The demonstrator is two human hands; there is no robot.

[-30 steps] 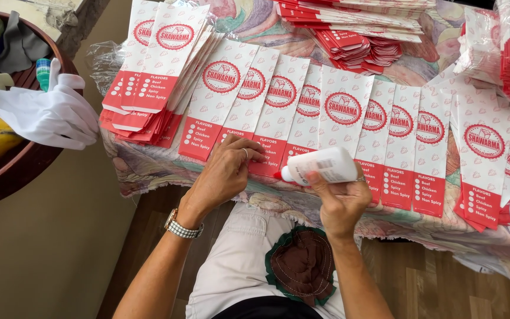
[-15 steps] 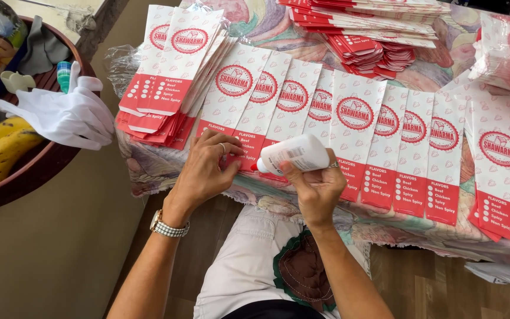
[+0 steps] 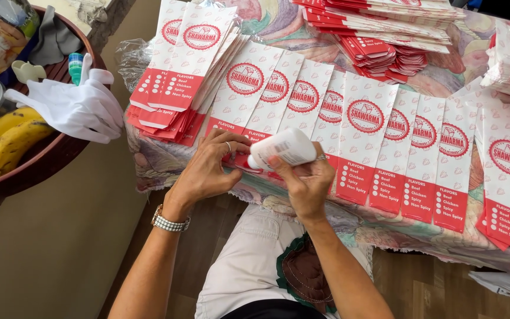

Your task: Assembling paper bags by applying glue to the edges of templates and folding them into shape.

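My right hand [image 3: 306,182] holds a white glue bottle [image 3: 284,148] tipped on its side, nozzle pointing left at the lower red edge of a paper sleeve. My left hand [image 3: 209,168], with a ring and a metal wristwatch, presses flat on the bottom edge of the leftmost sleeves in the row. A row of overlapping white and red paper sleeves [image 3: 385,142] with round red logos lies fanned out across the cloth-covered table [image 3: 172,162].
A pile of the same sleeves [image 3: 187,71] lies at the left, more red and white stacks [image 3: 385,35] at the back and right. A round wooden tray [image 3: 42,150] at the left holds white gloves [image 3: 72,106], bananas [image 3: 10,139] and small items.
Both hands have shifted left along the sleeves' bottom edges, the bottle going with them. The camera view has also shifted.
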